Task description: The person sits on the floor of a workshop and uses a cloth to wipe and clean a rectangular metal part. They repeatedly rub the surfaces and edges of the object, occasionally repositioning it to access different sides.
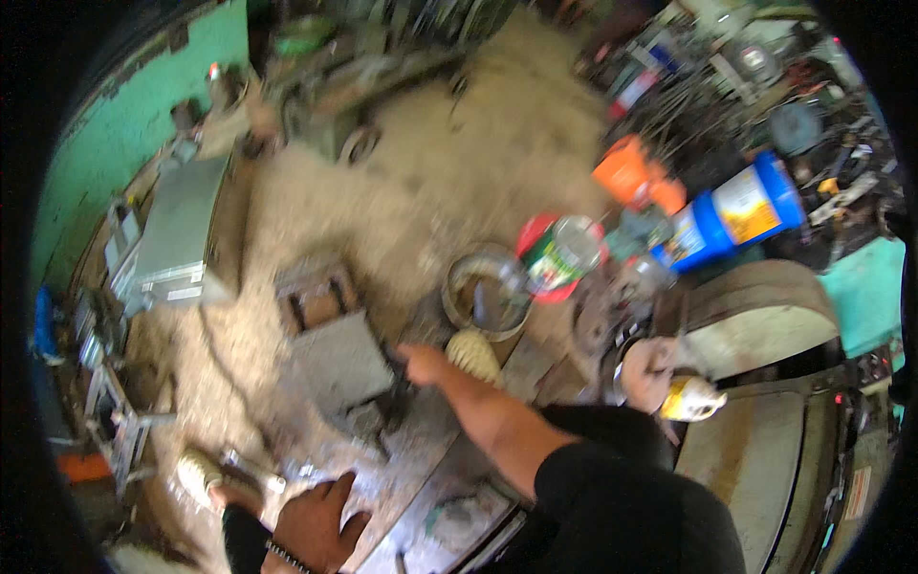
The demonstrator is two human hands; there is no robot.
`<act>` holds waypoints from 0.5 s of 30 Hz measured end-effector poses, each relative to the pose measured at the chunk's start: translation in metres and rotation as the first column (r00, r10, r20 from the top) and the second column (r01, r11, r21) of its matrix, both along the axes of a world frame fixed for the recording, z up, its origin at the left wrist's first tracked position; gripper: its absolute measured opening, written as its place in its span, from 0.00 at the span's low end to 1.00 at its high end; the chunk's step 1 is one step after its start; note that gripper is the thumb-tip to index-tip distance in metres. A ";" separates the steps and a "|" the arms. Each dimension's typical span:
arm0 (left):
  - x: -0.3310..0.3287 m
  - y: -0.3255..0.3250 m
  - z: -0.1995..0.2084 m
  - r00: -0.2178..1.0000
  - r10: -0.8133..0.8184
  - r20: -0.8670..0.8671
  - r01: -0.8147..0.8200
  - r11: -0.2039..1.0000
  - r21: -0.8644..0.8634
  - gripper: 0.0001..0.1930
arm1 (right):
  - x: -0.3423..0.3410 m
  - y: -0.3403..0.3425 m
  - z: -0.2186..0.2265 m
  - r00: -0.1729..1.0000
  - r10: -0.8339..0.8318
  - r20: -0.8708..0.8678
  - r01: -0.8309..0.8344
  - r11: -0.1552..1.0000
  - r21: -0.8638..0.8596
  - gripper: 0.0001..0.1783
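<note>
The grey rectangular metal block (337, 366) lay flat on the dusty workshop floor (449, 163), just left of the middle of my view. Its long axis ran from upper left to lower right, and its near end pointed toward my body. A rusty square metal frame (314, 292) sat against its far end. Beyond the block's right corner stood a round dented metal basin (457, 277), with a pale ribbed lump (475, 354) lying just in front of it. A blue plastic drum with a yellow label (732, 212) lay tipped on its side well off to the right, its top pointing up and right.

My left hand (422, 364) was stretched out ahead of me on a bare forearm. Its fingers were drawn together and bent at a small dark piece (398, 375) on the block's right edge. The blur kept me from telling whether I had hold of that piece or only touched it.

My right hand (650, 373) stayed close to my body, curled tight around a yellow-and-white object (694, 400) that stuck out to the right of my fist.

Another person's hand (317, 521) with a dark wristband rested spread on the floor at the lower left, near a worn shoe (199, 473).
</note>
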State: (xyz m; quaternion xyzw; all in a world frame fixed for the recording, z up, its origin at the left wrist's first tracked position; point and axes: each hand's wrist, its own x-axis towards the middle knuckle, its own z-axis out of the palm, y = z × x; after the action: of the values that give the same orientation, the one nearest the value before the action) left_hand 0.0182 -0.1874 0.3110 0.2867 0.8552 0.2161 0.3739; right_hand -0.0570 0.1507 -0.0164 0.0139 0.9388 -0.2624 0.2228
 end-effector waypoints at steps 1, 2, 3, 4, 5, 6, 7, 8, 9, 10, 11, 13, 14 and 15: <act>0.002 0.000 0.004 0.992 0.003 -0.128 0.012 0.993 0.117 0.32 | -0.004 0.002 0.011 0.993 -0.071 0.090 0.071 0.997 0.004 0.37; 0.004 -0.005 0.011 0.996 -0.020 -0.092 0.022 1.000 0.022 0.32 | -0.002 0.003 0.025 0.996 -0.091 -0.018 0.091 0.996 -0.010 0.38; 0.003 -0.007 0.015 0.993 -0.021 -0.116 0.030 0.996 0.081 0.33 | -0.008 0.002 0.038 0.984 -0.171 0.043 0.172 0.984 -0.041 0.37; 0.006 -0.009 0.020 0.992 -0.005 -0.125 0.016 0.996 0.087 0.33 | -0.011 0.006 0.052 0.985 -0.170 0.037 0.173 0.982 -0.071 0.35; 0.009 -0.011 0.023 0.993 0.004 -0.122 0.006 0.997 0.083 0.32 | -0.014 0.007 0.065 0.993 -0.100 -0.057 0.098 0.994 -0.037 0.35; 0.012 -0.010 0.024 0.988 -0.007 -0.152 0.021 0.995 0.093 0.32 | -0.018 0.010 0.077 0.991 -0.122 -0.054 0.118 0.991 -0.063 0.34; 0.015 -0.009 0.023 0.985 -0.018 -0.174 0.034 0.995 0.094 0.32 | -0.020 0.011 0.087 0.991 -0.121 -0.060 0.117 0.991 -0.064 0.34; 0.018 -0.008 0.021 0.980 -0.029 -0.196 0.048 0.995 0.090 0.32 | -0.021 0.010 0.097 0.984 -0.146 -0.098 0.135 0.985 -0.109 0.34; 0.021 -0.007 0.019 0.979 -0.040 -0.202 0.065 0.991 0.120 0.32 | -0.020 0.009 0.104 0.977 -0.149 -0.154 0.132 0.984 -0.120 0.34; 0.023 -0.005 0.016 0.978 -0.048 -0.205 0.079 0.986 0.148 0.32 | -0.016 0.006 0.110 0.965 -0.134 -0.226 0.114 0.989 -0.098 0.34; 0.026 -0.004 0.013 0.977 -0.054 -0.207 0.092 0.980 0.175 0.32 | -0.011 0.001 0.115 0.970 -0.142 -0.195 0.121 0.986 -0.115 0.34; 0.028 -0.006 0.008 0.986 -0.057 -0.159 0.073 0.993 0.092 0.31 | 0.002 -0.009 0.124 0.974 -0.133 -0.181 0.120 0.989 -0.081 0.34; 0.027 -0.007 0.006 0.987 -0.055 -0.154 0.066 0.996 0.067 0.32 | 0.013 -0.016 0.128 0.972 -0.129 -0.198 0.114 0.990 -0.084 0.34; 0.025 -0.008 0.005 0.984 -0.047 -0.172 0.057 0.997 0.051 0.32 | 0.022 -0.023 0.132 0.979 -0.121 -0.166 0.117 0.993 -0.033 0.34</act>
State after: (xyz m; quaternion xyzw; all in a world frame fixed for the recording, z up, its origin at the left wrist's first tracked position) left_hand 0.0435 -0.1949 0.3157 0.3366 0.8700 0.2047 0.2965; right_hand -0.0349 0.1279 0.1154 0.0452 0.9486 -0.2862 0.1273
